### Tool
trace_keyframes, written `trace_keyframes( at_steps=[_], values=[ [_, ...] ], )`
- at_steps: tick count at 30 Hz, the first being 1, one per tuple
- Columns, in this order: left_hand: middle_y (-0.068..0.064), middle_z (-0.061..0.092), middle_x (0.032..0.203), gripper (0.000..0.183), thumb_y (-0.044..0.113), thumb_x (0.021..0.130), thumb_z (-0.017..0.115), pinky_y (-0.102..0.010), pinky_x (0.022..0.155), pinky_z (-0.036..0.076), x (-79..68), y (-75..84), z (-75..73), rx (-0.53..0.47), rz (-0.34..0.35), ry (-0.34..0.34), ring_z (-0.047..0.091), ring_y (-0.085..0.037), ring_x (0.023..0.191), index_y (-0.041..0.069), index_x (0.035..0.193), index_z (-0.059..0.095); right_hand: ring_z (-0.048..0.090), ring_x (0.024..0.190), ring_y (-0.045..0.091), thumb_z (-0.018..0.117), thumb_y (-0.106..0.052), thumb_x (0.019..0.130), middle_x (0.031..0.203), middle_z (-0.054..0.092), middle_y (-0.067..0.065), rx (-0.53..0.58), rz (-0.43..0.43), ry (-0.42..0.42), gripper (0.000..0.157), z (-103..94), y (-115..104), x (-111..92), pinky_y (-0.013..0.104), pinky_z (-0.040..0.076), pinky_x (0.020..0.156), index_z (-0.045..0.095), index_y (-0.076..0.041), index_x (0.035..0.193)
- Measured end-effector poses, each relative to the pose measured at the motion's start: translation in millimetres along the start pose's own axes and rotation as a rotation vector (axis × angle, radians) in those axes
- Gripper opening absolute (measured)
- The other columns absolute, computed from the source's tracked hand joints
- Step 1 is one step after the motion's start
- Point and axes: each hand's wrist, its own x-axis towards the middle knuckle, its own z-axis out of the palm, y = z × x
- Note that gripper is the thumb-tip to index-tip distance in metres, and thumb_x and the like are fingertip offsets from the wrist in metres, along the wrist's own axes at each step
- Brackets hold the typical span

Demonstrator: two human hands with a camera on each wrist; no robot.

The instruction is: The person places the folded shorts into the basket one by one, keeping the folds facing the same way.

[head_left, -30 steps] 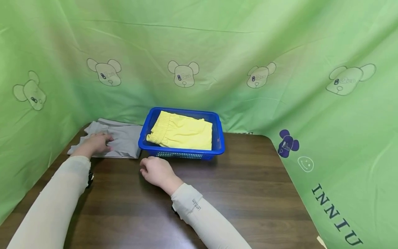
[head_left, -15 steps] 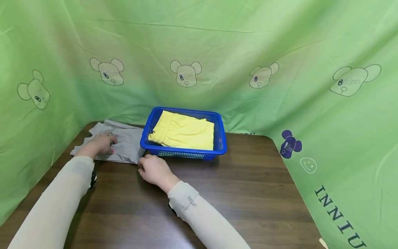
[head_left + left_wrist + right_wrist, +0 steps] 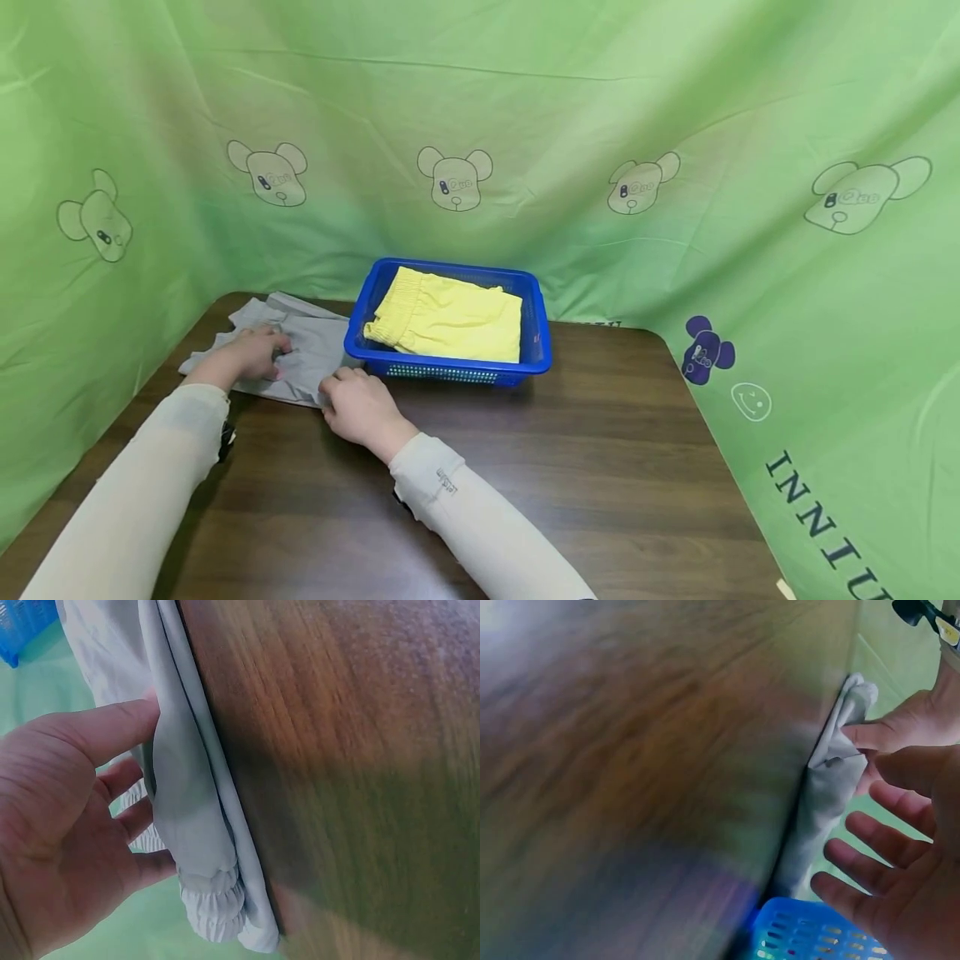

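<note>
A grey garment (image 3: 311, 354) lies folded at the table's back left, and gathered elastic edges show on it in the left wrist view. On top of it rests my left hand (image 3: 251, 354). There, thumb and fingertips stand apart and press against the cloth's fold (image 3: 176, 780). My right hand (image 3: 362, 407) is at the garment's near right corner, fingertips overlapping it in the head view. Its fingers (image 3: 866, 862) are spread in the right wrist view, with nothing between them. A blue basket (image 3: 447, 364) beside the garment holds a folded yellow garment (image 3: 457, 321) with a gathered waistband.
The brown wooden table (image 3: 600, 450) extends in front and to the right of the basket. A green curtain (image 3: 540, 108) with printed bear heads surrounds its back and sides. The basket's left rim lies close against the grey garment.
My right hand has moved left onto the grey garment's near corner. That corner has shifted toward me, turning the garment slightly. My left hand stays on the cloth. The view has shifted a little.
</note>
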Motion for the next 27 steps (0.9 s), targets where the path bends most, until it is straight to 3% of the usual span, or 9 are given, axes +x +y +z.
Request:
trace_keyframes(
  at_steps=[8,15,22,27],
  values=[
    [-0.035,0.049,0.135,0.043,0.011,0.081,0.082,-0.073,0.099,0.039,-4.7,15.5,-5.3,0.075,0.003,-0.037,0.042,-0.064,0.123,0.005,0.119,0.064,0.060,0.111,0.014,0.066,-0.039,0.098,0.127,0.063,-0.007,-0.028,0.023,0.010,0.030,11.2,-6.9,11.7,0.032,0.053,0.088,0.067,-0.029,0.126],
    [-0.030,0.054,0.130,0.045,0.009,0.078,0.083,-0.067,0.095,0.046,0.5,25.1,-11.9,0.139,0.023,-0.073,0.052,-0.057,0.116,0.006,0.120,0.066,0.060,0.115,0.015,0.066,-0.044,0.098,0.130,0.060,-0.005,-0.025,0.041,-0.081,0.035,13.7,-6.3,16.7,0.035,0.052,0.094,0.064,-0.027,0.129],
    [-0.027,0.056,0.120,0.041,0.010,0.077,0.085,-0.062,0.089,0.049,2.3,20.5,-11.9,0.151,0.034,-0.066,0.057,-0.051,0.107,0.007,0.113,0.066,0.060,0.110,0.011,0.069,-0.045,0.096,0.125,0.060,-0.008,0.002,0.022,-0.134,0.035,16.7,-1.1,22.5,0.030,0.053,0.092,0.065,-0.030,0.128],
    [-0.029,0.055,0.124,0.038,0.011,0.075,0.086,-0.067,0.092,0.046,-1.8,16.0,-7.6,0.135,0.041,-0.045,0.054,-0.057,0.112,0.010,0.107,0.066,0.059,0.106,0.011,0.070,-0.048,0.094,0.119,0.059,-0.009,-0.034,0.002,-0.145,0.037,19.8,-2.6,25.4,0.029,0.054,0.086,0.066,-0.032,0.127]
  ],
)
